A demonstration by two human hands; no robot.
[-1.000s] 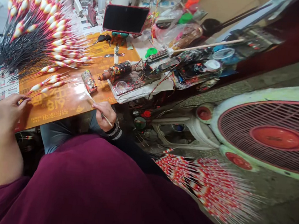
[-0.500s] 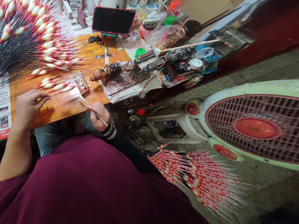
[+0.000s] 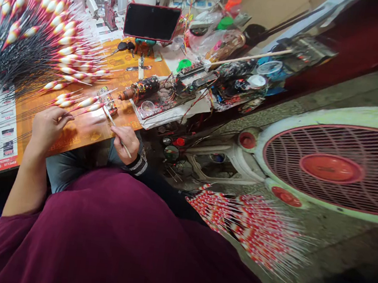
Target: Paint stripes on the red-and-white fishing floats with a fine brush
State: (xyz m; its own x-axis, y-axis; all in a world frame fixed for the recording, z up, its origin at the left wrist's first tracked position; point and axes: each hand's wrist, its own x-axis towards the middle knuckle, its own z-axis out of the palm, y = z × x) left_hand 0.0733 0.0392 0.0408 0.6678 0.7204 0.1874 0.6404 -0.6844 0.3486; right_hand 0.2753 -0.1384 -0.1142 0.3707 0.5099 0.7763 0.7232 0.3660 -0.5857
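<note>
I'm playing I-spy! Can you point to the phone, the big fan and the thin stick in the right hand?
Phone point(image 3: 151, 22): head view, middle of its dark screen.
Big fan point(image 3: 332, 168): head view, its red middle.
Thin stick point(image 3: 109, 117): head view, its upper part.

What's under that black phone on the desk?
A small green stand is under the phone. The stand covers whatever is right beneath it, so that bit can't be seen.

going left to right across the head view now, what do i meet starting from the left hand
Left hand → right hand → lower green cap → orange-red cap → white round lid → fan's red hub
</note>
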